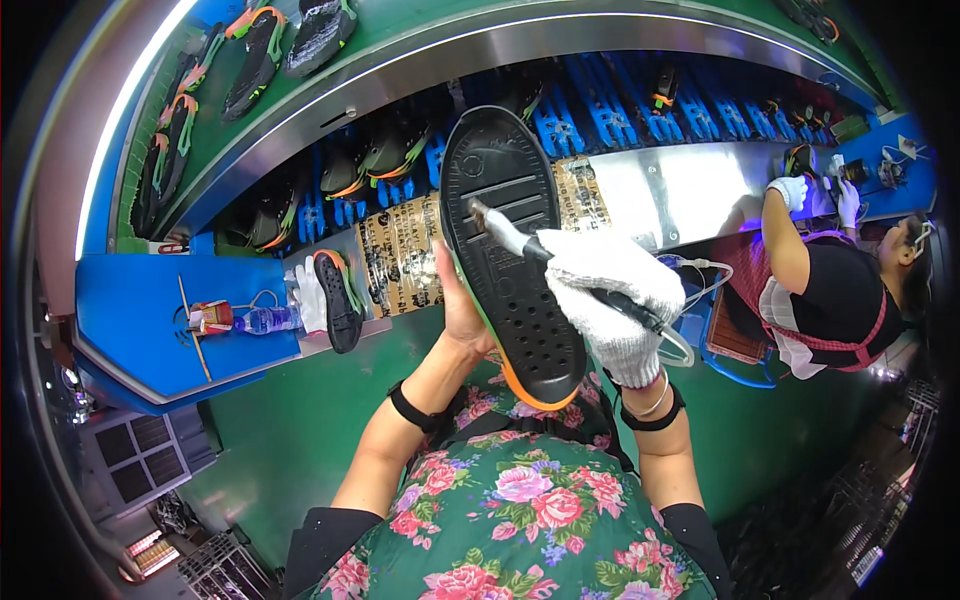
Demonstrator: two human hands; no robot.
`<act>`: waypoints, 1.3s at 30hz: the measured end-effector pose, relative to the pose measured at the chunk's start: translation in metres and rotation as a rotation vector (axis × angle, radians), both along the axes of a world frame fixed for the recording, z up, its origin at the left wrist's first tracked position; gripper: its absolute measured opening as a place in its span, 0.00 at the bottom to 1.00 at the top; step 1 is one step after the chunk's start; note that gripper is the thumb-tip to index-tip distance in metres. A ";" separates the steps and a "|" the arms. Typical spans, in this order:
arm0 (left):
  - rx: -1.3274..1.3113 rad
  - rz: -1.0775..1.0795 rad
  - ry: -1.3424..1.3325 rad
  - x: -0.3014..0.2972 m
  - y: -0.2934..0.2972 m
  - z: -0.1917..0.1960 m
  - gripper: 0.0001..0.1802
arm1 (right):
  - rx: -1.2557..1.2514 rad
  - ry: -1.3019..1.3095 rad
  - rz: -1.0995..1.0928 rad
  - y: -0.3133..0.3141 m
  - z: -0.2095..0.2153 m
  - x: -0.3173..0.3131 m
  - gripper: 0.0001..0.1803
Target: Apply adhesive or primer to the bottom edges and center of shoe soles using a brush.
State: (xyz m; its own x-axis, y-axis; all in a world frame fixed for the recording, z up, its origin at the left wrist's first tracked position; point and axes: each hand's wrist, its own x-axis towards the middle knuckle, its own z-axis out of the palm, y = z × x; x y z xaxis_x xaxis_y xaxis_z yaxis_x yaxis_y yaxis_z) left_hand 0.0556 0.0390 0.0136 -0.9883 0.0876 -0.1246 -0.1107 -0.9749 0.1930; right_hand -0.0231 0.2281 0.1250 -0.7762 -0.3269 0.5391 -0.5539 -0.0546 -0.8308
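White knit cotton covers the right hand [612, 298], whose grip is closed round a brush [545, 255]; its handle runs back through the fist and its bristle tip rests on the upper half of a black sole [510, 260]. The bare left hand [462, 310] has its grip closed on that sole from behind, on its left edge, holding it upright above the person's lap, toe end up and orange heel end low.

The brush tip sits just below the toe area, on the ribbed part; whether that surface is already coated cannot be told from the sheen. Going by where the tip stands, the brushing looks under way rather than finished, with the perforated lower half and the heel likely left to cover.

Beyond the hands, a thin cord [690, 280] trails from the brush handle to the right. On the blue tabletop [130, 300] to the left lie a bottle [262, 320], a spare glove [310, 295] and another sole [338, 300]. More shoes [262, 50] ride the green conveyor [400, 20] above. At far right a co-worker [830, 290] in gloves works at the same line.
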 end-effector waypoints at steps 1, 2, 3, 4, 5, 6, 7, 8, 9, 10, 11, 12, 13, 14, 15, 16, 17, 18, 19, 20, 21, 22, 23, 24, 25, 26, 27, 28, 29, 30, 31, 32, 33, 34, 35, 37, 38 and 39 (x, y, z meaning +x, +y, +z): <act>0.068 -0.047 0.090 -0.007 0.002 0.001 0.61 | 0.036 0.061 -0.050 0.000 0.002 -0.001 0.10; 0.042 -0.060 0.104 -0.011 0.004 0.003 0.60 | 0.086 0.120 -0.057 0.000 0.002 -0.004 0.11; 0.024 -0.062 0.092 -0.013 0.007 0.005 0.59 | 0.116 0.161 -0.073 0.000 0.003 -0.006 0.12; 0.006 -0.064 0.080 -0.016 0.009 0.007 0.58 | 0.131 0.186 -0.079 0.001 0.002 -0.009 0.12; -0.005 -0.054 0.042 -0.016 0.014 0.010 0.59 | 0.139 0.208 -0.085 0.002 0.002 -0.012 0.12; -0.047 -0.052 0.034 -0.016 0.019 0.012 0.59 | 0.146 0.225 -0.091 0.004 0.002 -0.015 0.12; 0.090 -0.068 0.096 -0.017 0.024 0.014 0.61 | 0.151 0.240 -0.099 0.006 0.001 -0.020 0.12; 0.090 -0.051 0.085 -0.019 0.029 0.016 0.62 | 0.160 0.259 -0.112 0.007 0.000 -0.024 0.12; 0.062 -0.036 0.108 -0.020 0.035 0.017 0.63 | 0.169 0.275 -0.122 0.007 -0.002 -0.030 0.12; -0.282 -0.002 -0.025 -0.018 0.041 0.020 0.65 | 0.175 0.293 -0.130 0.007 -0.004 -0.033 0.13; -0.505 -0.012 -0.113 -0.016 0.047 0.021 0.66 | 0.181 0.302 -0.128 0.006 -0.006 -0.037 0.13; -0.552 -0.045 -0.136 -0.016 0.051 0.022 0.66 | 0.181 0.306 -0.121 0.005 -0.007 -0.038 0.13; -0.562 -0.061 -0.145 -0.016 0.055 0.021 0.67 | 0.183 0.305 -0.103 0.003 -0.008 -0.036 0.13; -0.575 -0.065 -0.133 -0.017 0.056 0.020 0.67 | 0.178 0.297 -0.081 0.002 -0.010 -0.034 0.13; -0.531 -0.080 -0.100 -0.020 0.055 0.018 0.69 | 0.166 0.284 -0.049 0.002 -0.010 -0.031 0.14; -0.434 -0.111 -0.113 -0.022 0.054 0.014 0.70 | 0.143 0.260 -0.006 0.002 -0.010 -0.028 0.14; -0.234 -0.135 -0.013 -0.025 0.053 0.011 0.72 | 0.115 0.233 0.039 0.004 -0.010 -0.026 0.14; -0.223 -0.145 -0.061 -0.026 0.051 0.007 0.72 | 0.083 0.196 0.071 0.008 -0.010 -0.025 0.14; -0.223 -0.118 -0.093 -0.026 0.049 0.003 0.71 | 0.060 0.165 0.076 0.011 -0.010 -0.026 0.14; -0.219 -0.102 -0.116 -0.026 0.049 -0.001 0.71 | 0.048 0.156 0.060 0.014 -0.010 -0.028 0.14; -0.151 -0.074 -0.083 -0.024 0.050 -0.005 0.71 | 0.060 0.167 0.011 0.016 -0.012 -0.032 0.15; -0.001 -0.056 -0.002 -0.025 0.051 -0.009 0.70 | 0.077 0.182 -0.028 0.016 -0.014 -0.035 0.15; 0.075 -0.044 0.034 -0.024 0.051 -0.012 0.69 | 0.093 0.200 -0.052 0.015 -0.016 -0.037 0.15; 0.107 -0.035 0.086 -0.025 0.051 -0.016 0.68 | 0.101 0.218 -0.055 0.014 -0.018 -0.038 0.15; -0.125 -0.039 -0.032 -0.023 0.049 -0.017 0.68 | 0.107 0.235 -0.047 0.012 -0.020 -0.038 0.15; -0.309 -0.037 -0.092 -0.023 0.047 -0.019 0.67 | 0.110 0.251 -0.032 0.010 -0.022 -0.036 0.16; -0.568 -0.056 -0.086 -0.024 0.043 -0.021 0.69 | 0.107 0.258 -0.001 0.008 -0.023 -0.034 0.16; -0.785 -0.108 -0.131 -0.025 0.041 -0.022 0.70 | 0.097 0.260 0.031 0.009 -0.024 -0.032 0.16; -0.892 -0.118 -0.062 -0.027 0.038 -0.024 0.71 | 0.082 0.257 0.065 0.010 -0.025 -0.030 0.16; -0.892 -0.177 -0.132 -0.028 0.038 -0.025 0.71 | 0.056 0.243 0.088 0.014 -0.025 -0.030 0.16; -0.845 -0.157 -0.048 -0.031 0.037 -0.026 0.71 | 0.041 0.226 0.087 0.016 -0.025 -0.029 0.17; -0.537 -0.081 0.078 -0.032 0.040 -0.027 0.61 | 0.037 0.217 0.065 0.018 -0.025 -0.030 0.17; -0.209 -0.052 0.204 -0.035 0.044 -0.029 0.51 | 0.044 0.212 0.041 0.020 -0.026 -0.030 0.17; -0.162 0.001 0.007 -0.035 0.048 -0.028 0.58 | 0.059 0.218 0.017 0.020 -0.027 -0.031 0.17; -0.117 -0.010 0.086 -0.038 0.049 -0.028 0.57 | 0.072 0.224 0.004 0.021 -0.027 -0.032 0.18; -0.140 -0.062 0.287 -0.045 0.051 -0.026 0.53 | 0.093 0.253 0.018 0.020 -0.029 -0.033 0.18; -0.206 -0.066 0.309 -0.048 0.052 -0.024 0.51 | 0.094 0.267 0.040 0.019 -0.029 -0.034 0.18; -0.216 -0.085 0.294 -0.050 0.050 -0.021 0.50 | 0.091 0.281 0.065 0.019 -0.029 -0.034 0.18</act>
